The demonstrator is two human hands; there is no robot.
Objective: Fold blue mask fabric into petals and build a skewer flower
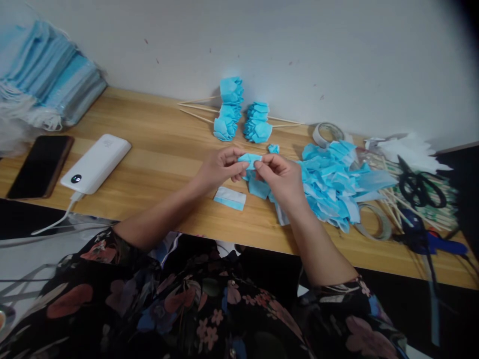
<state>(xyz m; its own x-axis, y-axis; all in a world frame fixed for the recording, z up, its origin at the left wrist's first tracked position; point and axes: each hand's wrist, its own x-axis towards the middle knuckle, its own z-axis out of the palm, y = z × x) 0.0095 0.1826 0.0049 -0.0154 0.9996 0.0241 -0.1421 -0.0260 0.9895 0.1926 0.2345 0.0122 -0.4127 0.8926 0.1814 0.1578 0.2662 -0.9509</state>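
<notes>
Between the fingertips of both hands is a small folded piece of blue mask fabric (250,160), held just above the table. My left hand (220,165) pinches its left end, and my right hand (280,174) pinches its right end. A flat piece of blue and white fabric (230,198) lies on the table below my left hand. More blue pieces lie under and beside my right hand, part of a loose heap of blue fabric (333,184). A tiny rolled blue piece (273,148) rests just beyond the hands.
Several blue fabric flowers (229,107) on thin wooden sticks lie near the wall. At right are tape rolls (328,133), black scissors (421,187), sticks and a blue glue gun (445,245). At left are stacked masks (56,70), a phone (40,167) and a white power bank (96,163).
</notes>
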